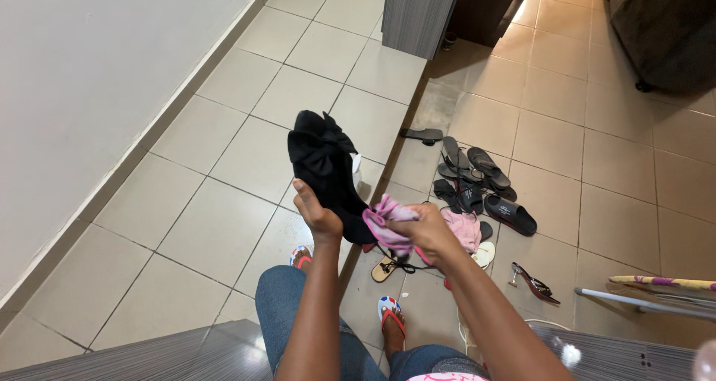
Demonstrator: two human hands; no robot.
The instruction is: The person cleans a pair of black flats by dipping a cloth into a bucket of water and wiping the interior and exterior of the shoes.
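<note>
Head view, looking down: the left hand (pixel 317 215) grips a black shoe with a bow (pixel 327 171) from beneath, holding it up above the tiled floor (pixel 224 202), toe pointing away. The right hand (pixel 426 228) is clenched around a pink cloth (pixel 388 223), which is pressed against the near end of the shoe, just right of the left hand. Below, both feet wear red flip-flops (pixel 391 315). A scatter of dark sandals (pixel 477 183) lies on the floor to the right, well beyond the hands.
</note>
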